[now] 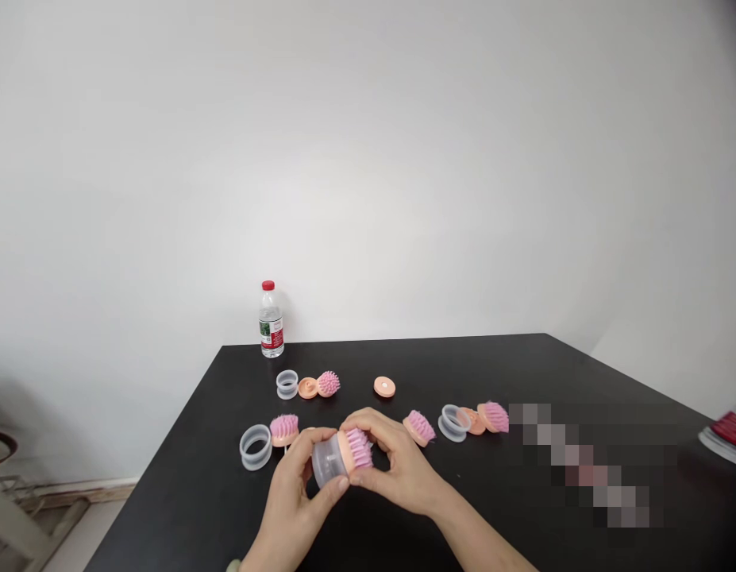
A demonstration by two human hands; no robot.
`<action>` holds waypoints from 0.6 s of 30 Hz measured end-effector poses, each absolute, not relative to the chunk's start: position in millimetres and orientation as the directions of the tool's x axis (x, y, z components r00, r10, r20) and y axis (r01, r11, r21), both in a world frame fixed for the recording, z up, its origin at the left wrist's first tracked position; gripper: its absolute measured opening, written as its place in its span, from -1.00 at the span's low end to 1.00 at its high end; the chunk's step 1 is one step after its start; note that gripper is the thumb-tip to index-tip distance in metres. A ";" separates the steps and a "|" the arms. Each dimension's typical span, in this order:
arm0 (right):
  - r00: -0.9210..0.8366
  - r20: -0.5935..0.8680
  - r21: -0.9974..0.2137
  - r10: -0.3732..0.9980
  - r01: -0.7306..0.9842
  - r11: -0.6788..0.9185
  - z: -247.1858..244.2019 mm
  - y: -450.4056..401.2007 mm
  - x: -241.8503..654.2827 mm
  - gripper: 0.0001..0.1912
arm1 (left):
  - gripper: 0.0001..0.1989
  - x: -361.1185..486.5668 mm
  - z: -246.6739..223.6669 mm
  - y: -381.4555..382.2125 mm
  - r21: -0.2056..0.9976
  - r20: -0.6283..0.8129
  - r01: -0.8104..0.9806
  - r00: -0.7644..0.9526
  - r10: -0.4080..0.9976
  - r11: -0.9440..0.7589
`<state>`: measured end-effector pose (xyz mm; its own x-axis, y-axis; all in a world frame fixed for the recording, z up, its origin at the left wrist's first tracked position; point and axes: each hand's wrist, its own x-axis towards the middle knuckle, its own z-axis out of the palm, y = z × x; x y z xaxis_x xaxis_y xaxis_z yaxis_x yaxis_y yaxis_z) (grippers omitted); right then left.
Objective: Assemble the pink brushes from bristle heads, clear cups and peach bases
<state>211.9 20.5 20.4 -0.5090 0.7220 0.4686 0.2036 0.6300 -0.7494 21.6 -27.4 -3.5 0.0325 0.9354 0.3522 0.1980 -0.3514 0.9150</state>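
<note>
Black tabletop (194, 508), front edge: left hand (293, 496) with fingers clenched around a clear plastic sleeve (325, 462), right hand (397, 477) grasping a pink-bristled scalp brush (356, 449) pressed against it.

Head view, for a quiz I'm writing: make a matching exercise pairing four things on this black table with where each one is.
Things:
1. Water bottle
2. Lone peach disc
3. Clear ring
4. Pink-bristled brush

Places:
A. Between the left hand and right hand
B. Beside a loose brush head, left of the hands
C. Standing at the table's far edge
D. Alone, behind the hands

Pairs: 1-C, 2-D, 3-B, 4-A
</note>
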 end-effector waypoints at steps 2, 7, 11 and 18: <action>-0.517 0.471 -0.742 0.715 0.207 0.637 21.5 20.5 211.7 -0.56 | -0.58 21.7 -3.9 -27.1 0.925 0.338 0.172 0.028 0.941 -0.338; -0.541 0.487 -0.730 0.685 0.178 0.659 23.5 21.0 213.2 -0.56 | -0.64 21.7 0.2 -30.4 0.945 0.306 0.090 0.087 0.948 -0.313; -0.569 0.500 -0.706 0.653 0.169 0.688 25.3 20.5 215.6 -0.54 | -0.68 21.9 5.5 -31.6 0.963 0.264 0.013 0.145 0.953 -0.269; -0.660 0.600 -0.584 0.452 0.024 0.811 31.4 20.4 219.6 -0.74 | -0.69 24.5 9.0 -32.3 0.982 0.103 -0.178 0.217 0.971 -0.064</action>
<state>219.6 20.4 31.4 -0.6597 0.4522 0.6003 0.0243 0.8112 -0.5843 24.5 -32.3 9.0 0.2173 0.9706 0.1031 -0.1785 -0.0643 0.9818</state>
